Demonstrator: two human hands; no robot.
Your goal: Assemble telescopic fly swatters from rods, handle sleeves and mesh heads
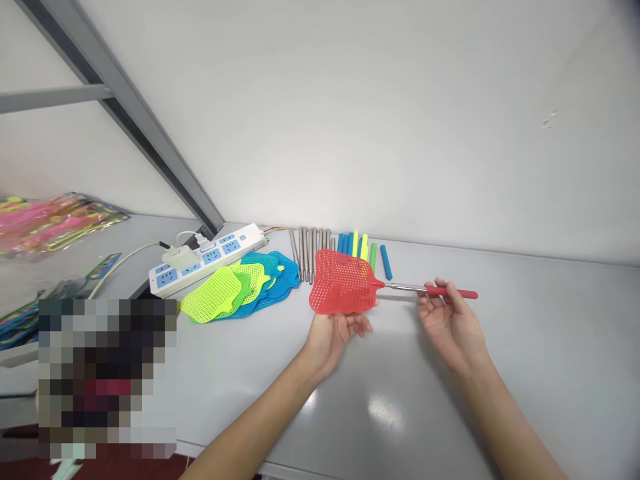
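A red fly swatter (pixel 345 283) with a perforated head, a thin metal rod and a red grip lies sideways above the table. My right hand (pixel 453 323) pinches its red grip between thumb and fingers, near where the grip meets the rod. Just below the swatter's head is my left hand (pixel 333 337), palm up, its fingers loosely bent and apart. The head covers part of that hand, so whether it touches the head I cannot tell. Behind the head stand metal telescopic rods (pixel 307 257) and a row of blue, yellow and green grips (pixel 386 262).
Yellow, green and blue swatter heads (pixel 215 293) overlap in a pile on the left. Beside them lies a white power strip (pixel 200 267) with plugs and cables. Packaged goods (pixel 55 220) lie at far left, past a grey metal post (pixel 150 127). A white wall rises behind the table (pixel 560 347).
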